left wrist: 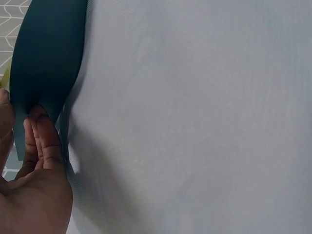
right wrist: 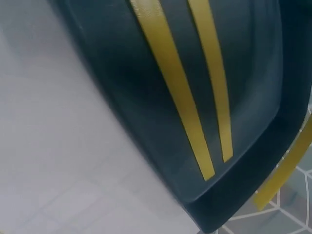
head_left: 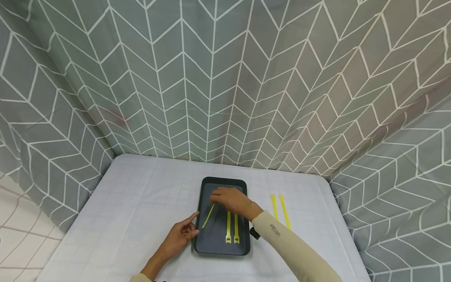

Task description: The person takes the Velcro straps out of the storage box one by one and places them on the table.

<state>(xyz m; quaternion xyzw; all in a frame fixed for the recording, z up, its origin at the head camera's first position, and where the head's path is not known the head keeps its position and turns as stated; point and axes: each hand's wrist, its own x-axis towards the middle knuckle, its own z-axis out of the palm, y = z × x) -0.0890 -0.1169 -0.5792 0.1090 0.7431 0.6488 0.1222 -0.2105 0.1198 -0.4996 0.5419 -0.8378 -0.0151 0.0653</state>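
Observation:
In the head view, a dark rectangular tray lies on the white-covered table. My left hand grips the tray's left rim, and the left wrist view shows its fingers against the outer wall. Over the tray, my right hand pinches a thin yellow strap, which slants down towards the left side; the fingertips are partly hidden. Two more yellow straps lie side by side in the tray, their notched heads towards me. In the right wrist view their plain ends show, but not the hand.
Two further yellow straps lie on the table to the right of the tray, partly behind the right sleeve. A grey patterned curtain closes off the back and sides.

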